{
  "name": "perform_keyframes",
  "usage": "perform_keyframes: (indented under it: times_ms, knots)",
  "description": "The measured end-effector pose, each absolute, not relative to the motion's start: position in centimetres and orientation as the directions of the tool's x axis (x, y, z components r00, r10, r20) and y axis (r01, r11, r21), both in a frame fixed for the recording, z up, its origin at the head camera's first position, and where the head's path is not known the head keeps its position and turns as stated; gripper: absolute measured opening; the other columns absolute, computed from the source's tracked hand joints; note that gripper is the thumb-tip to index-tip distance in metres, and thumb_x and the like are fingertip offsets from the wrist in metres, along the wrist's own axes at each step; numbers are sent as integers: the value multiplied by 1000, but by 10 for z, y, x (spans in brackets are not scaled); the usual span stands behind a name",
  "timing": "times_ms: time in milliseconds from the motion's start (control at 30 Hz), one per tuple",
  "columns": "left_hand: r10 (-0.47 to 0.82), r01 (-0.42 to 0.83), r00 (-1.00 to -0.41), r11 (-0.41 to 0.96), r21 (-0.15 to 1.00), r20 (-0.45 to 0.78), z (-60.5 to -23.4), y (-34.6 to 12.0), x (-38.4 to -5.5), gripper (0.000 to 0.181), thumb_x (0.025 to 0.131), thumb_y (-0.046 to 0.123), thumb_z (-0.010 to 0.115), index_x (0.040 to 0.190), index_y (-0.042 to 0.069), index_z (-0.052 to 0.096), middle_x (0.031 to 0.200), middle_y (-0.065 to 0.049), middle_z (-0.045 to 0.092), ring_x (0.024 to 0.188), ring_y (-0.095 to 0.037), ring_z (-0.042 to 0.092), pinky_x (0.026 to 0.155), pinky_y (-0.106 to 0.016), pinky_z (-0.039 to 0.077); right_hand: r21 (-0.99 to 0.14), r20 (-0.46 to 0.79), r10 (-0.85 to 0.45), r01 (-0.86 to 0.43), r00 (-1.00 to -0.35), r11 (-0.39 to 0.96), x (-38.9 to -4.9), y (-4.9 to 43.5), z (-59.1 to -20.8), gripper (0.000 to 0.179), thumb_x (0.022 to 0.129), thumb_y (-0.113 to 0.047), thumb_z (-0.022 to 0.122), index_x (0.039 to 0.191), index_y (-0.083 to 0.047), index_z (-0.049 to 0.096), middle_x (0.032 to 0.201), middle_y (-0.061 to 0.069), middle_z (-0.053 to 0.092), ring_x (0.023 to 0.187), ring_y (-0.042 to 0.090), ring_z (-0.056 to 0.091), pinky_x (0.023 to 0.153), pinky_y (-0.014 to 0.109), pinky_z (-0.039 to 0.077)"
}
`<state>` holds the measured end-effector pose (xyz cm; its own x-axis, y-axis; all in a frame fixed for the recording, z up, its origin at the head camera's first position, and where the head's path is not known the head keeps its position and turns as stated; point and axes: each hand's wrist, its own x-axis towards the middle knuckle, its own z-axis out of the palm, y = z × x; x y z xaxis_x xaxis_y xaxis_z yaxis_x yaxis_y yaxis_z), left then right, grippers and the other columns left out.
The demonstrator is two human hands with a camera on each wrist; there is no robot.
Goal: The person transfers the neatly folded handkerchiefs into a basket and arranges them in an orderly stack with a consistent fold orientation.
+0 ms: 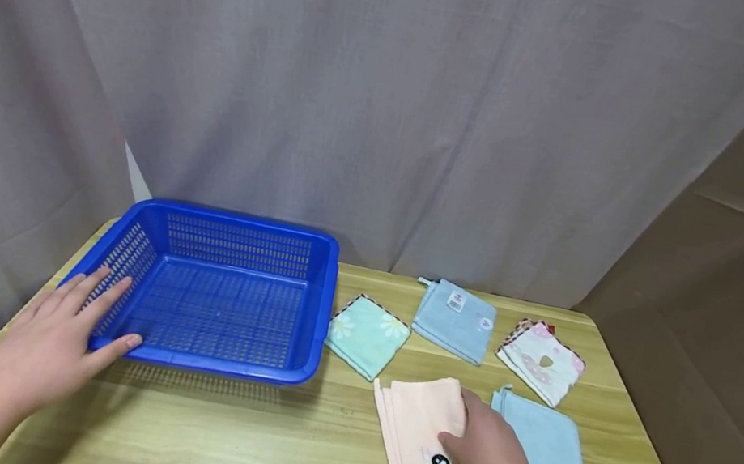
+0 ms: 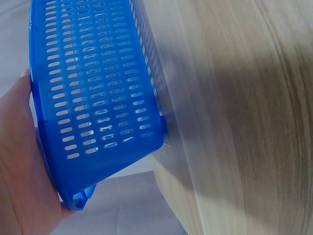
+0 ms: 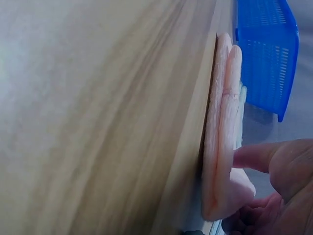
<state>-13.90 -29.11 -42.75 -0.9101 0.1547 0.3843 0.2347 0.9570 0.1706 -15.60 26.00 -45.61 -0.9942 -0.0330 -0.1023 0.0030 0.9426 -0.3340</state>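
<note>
My left hand (image 1: pixel 46 342) rests on the near left corner of a blue plastic basket (image 1: pixel 224 366), its fingers spread over the rim. The left wrist view has this hand (image 2: pixel 24 161) lying along the rim, above the slotted side wall. With thumb on top and the other fingers at the edge, my right hand (image 1: pixel 495 445) pinches the right side of a folded peach towel (image 1: pixel 417 420) bearing a round black-and-white patch. In the right wrist view, the thumb of my right hand (image 3: pixel 281 176) presses on the towel's (image 3: pixel 222 147) layered folds, low over the table.
Behind the peach towel lie a mint flowered cloth (image 1: pixel 369 336), a blue towel with a label (image 1: pixel 453 319) and a white-and-pink cloth (image 1: pixel 540 361). A light blue towel (image 1: pixel 547 442) is partly under my right forearm. Grey curtain (image 1: pixel 393 104) borders the wooden table (image 1: pixel 219 436).
</note>
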Motion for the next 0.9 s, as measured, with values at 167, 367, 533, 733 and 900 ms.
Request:
perform_keyframes:
  times_ms: [167,367,533,733,900]
  knots:
    - [160,242,-907,955,172,389,-428,-292,-140,81,91,55,64,155,15,34,152,-28,33,135,-52,32,118,-61,6,-357,-105,-36,4,-994,934,-158,261,-455,71,80,-20,80,137,10,49,123,26,63,110,42,62,91,56,50]
    - [159,239,-909,956,169,386,-428,-291,-139,80,91,55,63,155,16,34,153,-27,33,135,-51,34,119,-59,5,-328,-136,-24,23,-990,944,-159,263,-452,63,81,-24,79,129,9,56,116,22,66,103,38,64,89,54,51]
    - [158,237,-912,956,172,378,-428,-292,-139,81,91,55,63,155,15,34,153,-28,32,135,-52,33,117,-63,8,-333,-168,-20,38,-986,942,-161,265,-452,65,82,-26,79,129,10,54,117,23,66,105,38,64,89,54,50]
    - [158,239,-911,955,175,380,-428,-292,-139,82,91,55,63,156,17,32,153,-27,32,136,-51,33,118,-62,6,-350,-197,-4,66,-980,934,-162,265,-451,66,85,-27,76,134,9,51,123,25,63,110,40,61,92,55,49]
    - [161,245,-909,953,180,384,-429,-293,-140,81,92,54,63,157,18,30,154,-27,31,137,-50,31,118,-60,3,-361,-172,-28,37,-985,932,-162,266,-451,58,87,-23,73,132,8,55,118,22,66,103,35,64,89,54,50]
